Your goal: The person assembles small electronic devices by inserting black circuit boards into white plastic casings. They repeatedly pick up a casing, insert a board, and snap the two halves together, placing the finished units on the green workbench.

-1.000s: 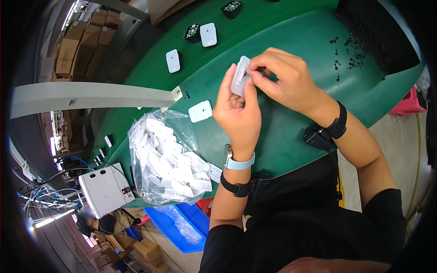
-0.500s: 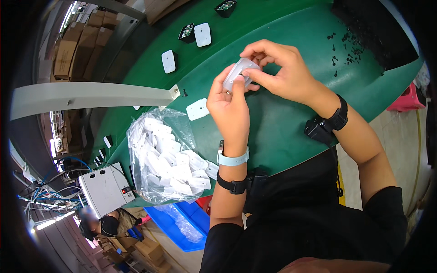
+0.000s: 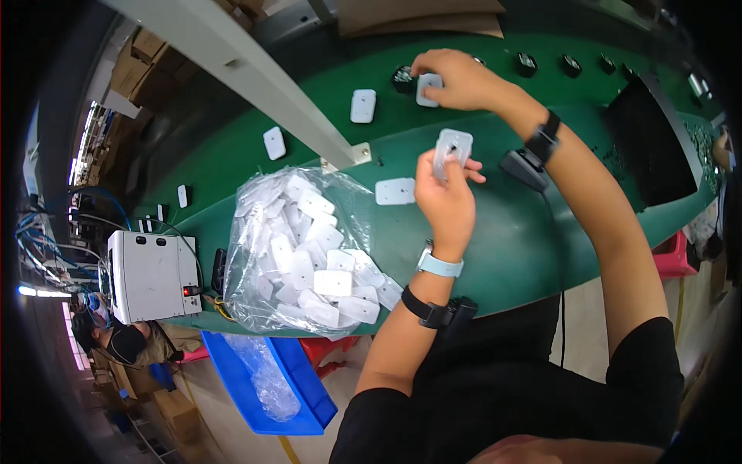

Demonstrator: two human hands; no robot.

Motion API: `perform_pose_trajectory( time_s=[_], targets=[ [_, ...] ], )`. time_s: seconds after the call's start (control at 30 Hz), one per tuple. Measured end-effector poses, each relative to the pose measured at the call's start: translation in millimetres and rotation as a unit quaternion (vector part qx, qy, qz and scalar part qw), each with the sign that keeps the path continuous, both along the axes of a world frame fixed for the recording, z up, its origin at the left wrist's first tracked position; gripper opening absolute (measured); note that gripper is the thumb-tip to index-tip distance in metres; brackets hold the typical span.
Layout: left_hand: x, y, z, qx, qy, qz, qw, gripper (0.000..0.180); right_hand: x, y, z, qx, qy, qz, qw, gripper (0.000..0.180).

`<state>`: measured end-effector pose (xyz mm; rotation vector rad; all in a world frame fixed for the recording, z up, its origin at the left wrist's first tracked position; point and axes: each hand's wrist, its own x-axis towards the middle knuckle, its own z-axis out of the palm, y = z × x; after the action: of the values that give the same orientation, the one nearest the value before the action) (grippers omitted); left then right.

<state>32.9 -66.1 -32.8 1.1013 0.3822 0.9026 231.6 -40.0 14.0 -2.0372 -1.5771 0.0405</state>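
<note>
Plate [image 3: 452, 147] being held upright in left hand [image 3: 444, 197], pinched at its lower edge, keeping face visible above green tabletop [image 3: 541, 232]. Right hand [image 3: 456, 77] reaching far, closing on another plate [image 3: 428, 88]. Bag [image 3: 301, 247] lying open nearby, keeping spares within reach.

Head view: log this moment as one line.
left hand: holds white plate | right hand: on white plate on belt | bag of plates: beside left hand
</note>
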Motion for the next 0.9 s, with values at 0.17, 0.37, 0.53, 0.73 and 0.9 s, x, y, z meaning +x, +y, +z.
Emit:
perform_pose_trajectory(
  time_s=[0.17, 0.37, 0.53, 0.73, 0.9],
  targets=[
    [-5.4, 4.2, -3.1, -0.003, -0.018, 0.065, 0.998, 0.012, -4.9, 86.3, -4.3, -0.234, -0.105, -0.100, 0.961, 0.066],
    [-1.2, 1.0, -6.0, -0.043, -0.034, 0.062, 0.997, 0.011, 12.6, 106.8, -10.3, -0.236, -0.048, -0.066, 0.968, 0.063],
    [-3.2, 3.1, -4.6, -0.025, -0.027, 0.041, 0.998, 0.012, -7.0, 44.9, 14.1, 0.062, 0.105, 0.061, 0.991, 0.046],
    [1.3, 4.0, -11.0, 0.017, 0.001, 0.025, 1.000, 0.016, -35.8, -101.8, 7.3, 0.124, 0.535, 0.092, 0.830, 0.046],
    [5.2, 2.6, -14.7, 0.066, 0.022, 0.031, 0.997, 0.020, -33.8, -142.7, -62.4, 0.183, 0.653, 0.083, 0.730, 0.039]
  ],
)
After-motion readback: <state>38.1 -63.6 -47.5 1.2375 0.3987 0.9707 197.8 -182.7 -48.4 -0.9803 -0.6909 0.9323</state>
